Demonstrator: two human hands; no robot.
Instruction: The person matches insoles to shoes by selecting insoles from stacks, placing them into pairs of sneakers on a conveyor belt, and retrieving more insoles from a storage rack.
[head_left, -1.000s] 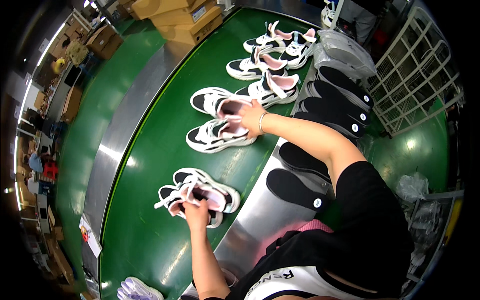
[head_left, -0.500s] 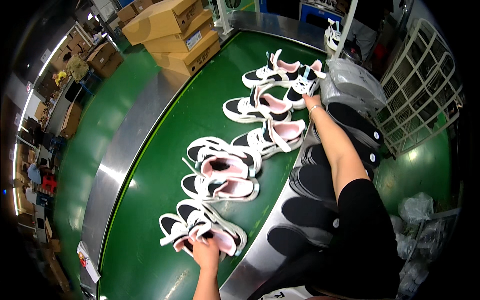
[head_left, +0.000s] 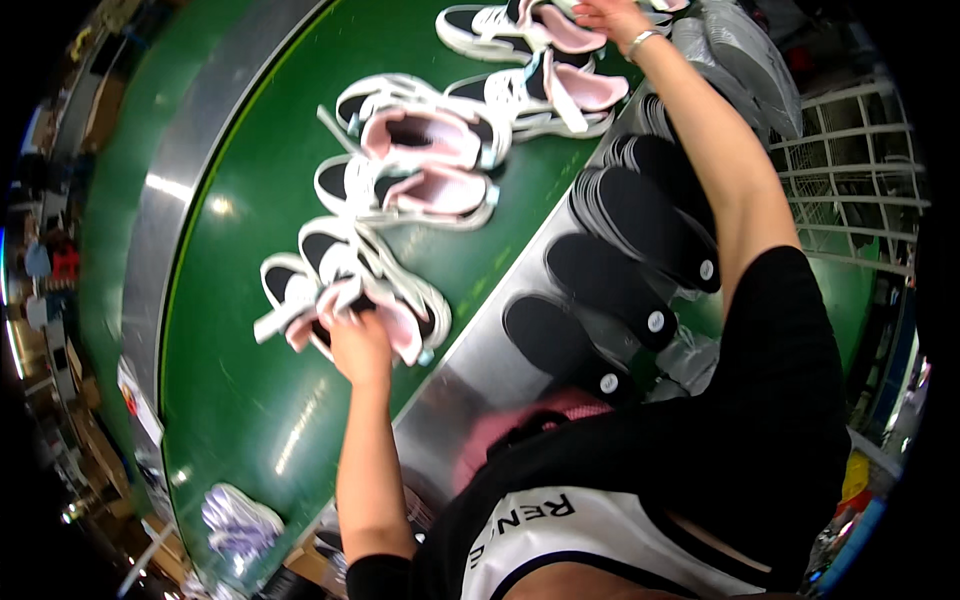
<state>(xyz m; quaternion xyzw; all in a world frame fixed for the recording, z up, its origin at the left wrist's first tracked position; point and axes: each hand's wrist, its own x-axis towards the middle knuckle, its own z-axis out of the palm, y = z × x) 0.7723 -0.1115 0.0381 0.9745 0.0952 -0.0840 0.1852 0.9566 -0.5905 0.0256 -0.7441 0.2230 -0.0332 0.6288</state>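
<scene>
In the lower left of the shoe row, my left hand [head_left: 360,345] reaches into a white, black and pink sneaker [head_left: 405,330], its fingers closed on the collar. Pressed against its far side is a matching sneaker [head_left: 280,285]. At the top edge my right hand [head_left: 612,20], with a bracelet at the wrist, has its fingers apart just over a pink-lined sneaker [head_left: 570,30]; whether it touches the shoe is blurred. Between my hands lie more such sneakers, including a pair side by side [head_left: 430,195] and a single sneaker [head_left: 540,95] with its strap loose.
The shoes stand on a green conveyor belt [head_left: 250,400] with a metal rim. Along the near metal ledge [head_left: 450,385] lie stacks of black insoles [head_left: 610,280]. Plastic-wrapped grey pieces [head_left: 745,60] and a white wire rack [head_left: 850,170] are at right. A lilac sneaker [head_left: 240,522] sits lower left.
My view has tilted down and nearer, so the boxes have left the picture. My right hand has let go of the sneaker toe it held; my left stays on its sneaker.
</scene>
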